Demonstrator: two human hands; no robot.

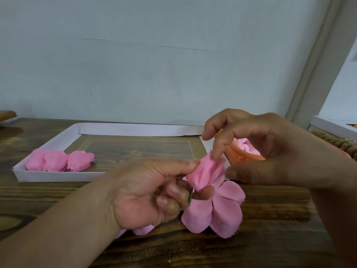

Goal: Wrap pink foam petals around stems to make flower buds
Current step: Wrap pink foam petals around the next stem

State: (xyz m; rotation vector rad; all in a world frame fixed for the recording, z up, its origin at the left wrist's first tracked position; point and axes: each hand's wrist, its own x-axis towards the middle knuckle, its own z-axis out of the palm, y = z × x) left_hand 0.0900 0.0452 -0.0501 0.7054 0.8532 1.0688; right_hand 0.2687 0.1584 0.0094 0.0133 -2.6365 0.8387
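My left hand (pixel 152 192) pinches a half-wrapped pink foam bud (pixel 204 174) between thumb and fingers, a short green stem (pixel 190 196) poking out below it. My right hand (pixel 257 147) hovers over the bud's top, one fingertip touching the petal's upper edge and the thumb close beside its right side. A fan of loose pink petals (pixel 216 211) lies on the wooden table just below the bud. More pink petal edges (pixel 143 230) show under my left wrist.
A shallow white cardboard tray (pixel 58 176) at the left holds three finished pink buds (pixel 58 160). An orange cup (pixel 243 155) with pink pieces inside stands behind my right hand. A white box (pixel 328 126) sits at the far right, with a pale wall behind the table.
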